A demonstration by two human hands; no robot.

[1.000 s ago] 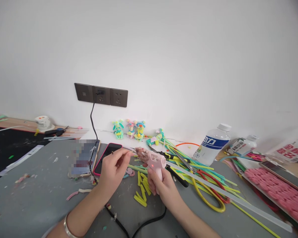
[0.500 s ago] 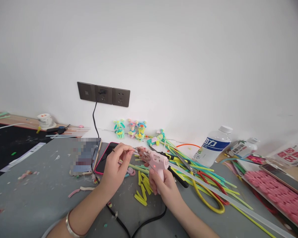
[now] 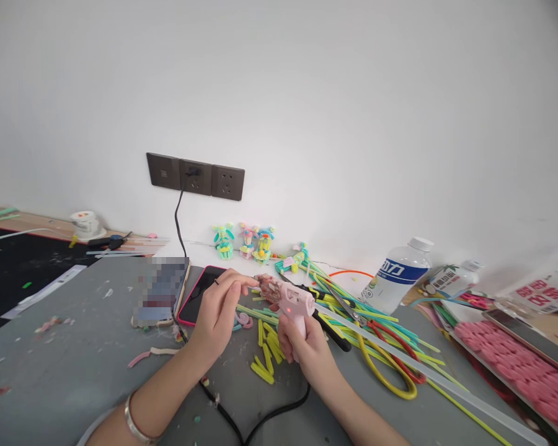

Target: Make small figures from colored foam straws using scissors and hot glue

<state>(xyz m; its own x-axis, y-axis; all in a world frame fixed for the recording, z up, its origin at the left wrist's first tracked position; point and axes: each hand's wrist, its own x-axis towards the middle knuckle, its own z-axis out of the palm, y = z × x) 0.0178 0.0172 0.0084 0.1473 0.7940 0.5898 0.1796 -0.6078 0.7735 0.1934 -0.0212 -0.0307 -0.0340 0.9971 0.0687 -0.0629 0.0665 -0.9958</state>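
Note:
My right hand (image 3: 307, 341) is wrapped round the handle of a pale pink hot glue gun (image 3: 297, 301), whose small red light is on. A long clear glue stick (image 3: 413, 359) sticks out of its back end. Browned glue residue coats the gun's front part (image 3: 270, 288). My left hand (image 3: 218, 310) is at the nozzle, index finger stretched toward it and thumb pressed against the fingers. Whatever is between those fingers is too small or hidden to make out. Below the gun lie several short yellow-green pipe-cleaner pieces (image 3: 267, 353).
Scissors (image 3: 385, 359) lie on long pipe cleaners (image 3: 418, 337) at right, near a bottle (image 3: 400, 272). Small pipe-cleaner figures (image 3: 223, 241) stand by the wall. Two phones (image 3: 199, 297) lie left of centre. A black cord (image 3: 223, 415) loops across the grey mat (image 3: 88, 353).
My left thumb has slid back from the fingertip along the index finger, which now reaches out straighter at the nozzle. The glue gun stays almost in place in my right hand.

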